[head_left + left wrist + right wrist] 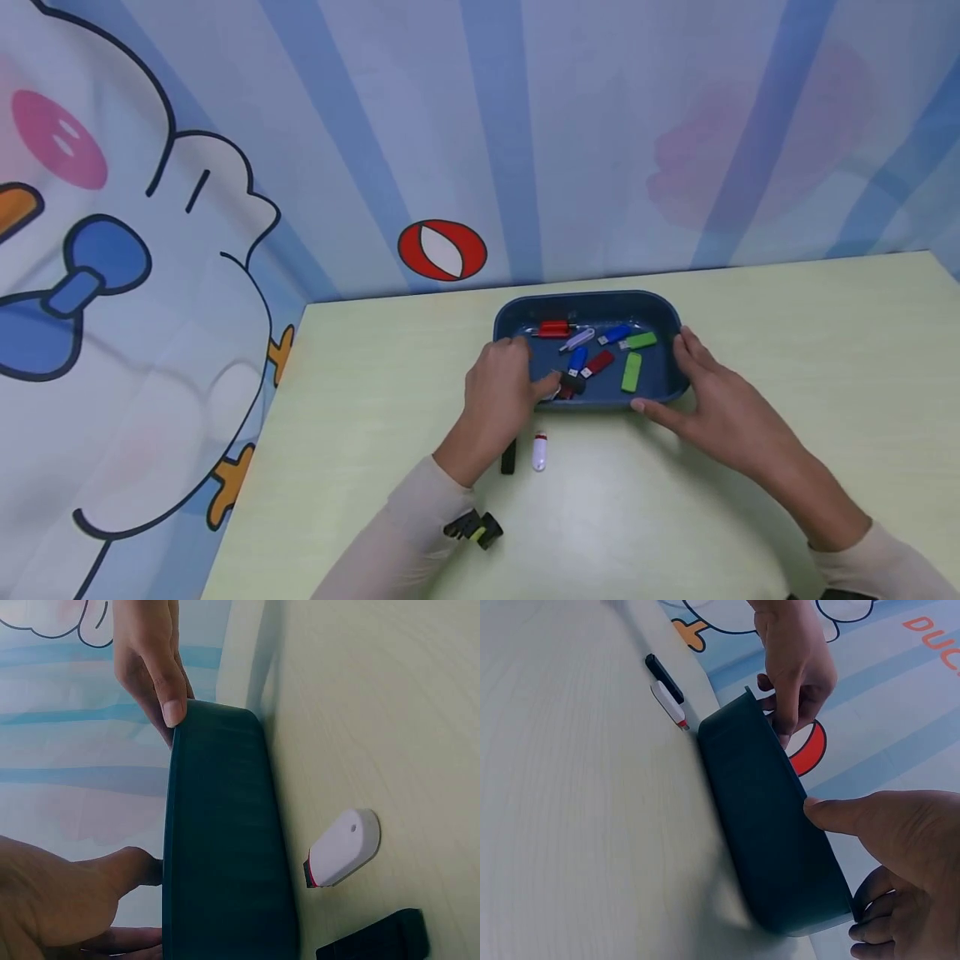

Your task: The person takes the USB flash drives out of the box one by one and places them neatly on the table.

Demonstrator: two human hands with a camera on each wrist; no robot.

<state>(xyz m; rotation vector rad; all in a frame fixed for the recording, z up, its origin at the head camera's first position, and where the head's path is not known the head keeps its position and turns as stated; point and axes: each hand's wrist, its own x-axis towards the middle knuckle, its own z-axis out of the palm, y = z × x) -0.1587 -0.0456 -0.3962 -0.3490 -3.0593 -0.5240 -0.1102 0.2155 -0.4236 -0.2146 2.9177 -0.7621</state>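
A dark blue plastic tray (pixel 585 405) holds several USB flash drives, among them a green one (pixel 632 372), a dark red one (pixel 598 363) and a blue one (pixel 577 360). My left hand (pixel 498 385) reaches over the tray's left side, thumb beside a black flash drive (pixel 573 382) in the front left part. Its other fingertips are hidden, so whether it pinches anything does not show. My right hand (pixel 727 412) grips the tray's front right corner, thumb (pixel 832 814) on the front rim and fingers around the right end.
On the table (pixel 810 358) in front of the tray lie a white flash drive (pixel 539 451) and a black one (pixel 508 458), side by side. A printed cloth (pixel 600 150) with cartoon figures hangs behind the table and along its left.
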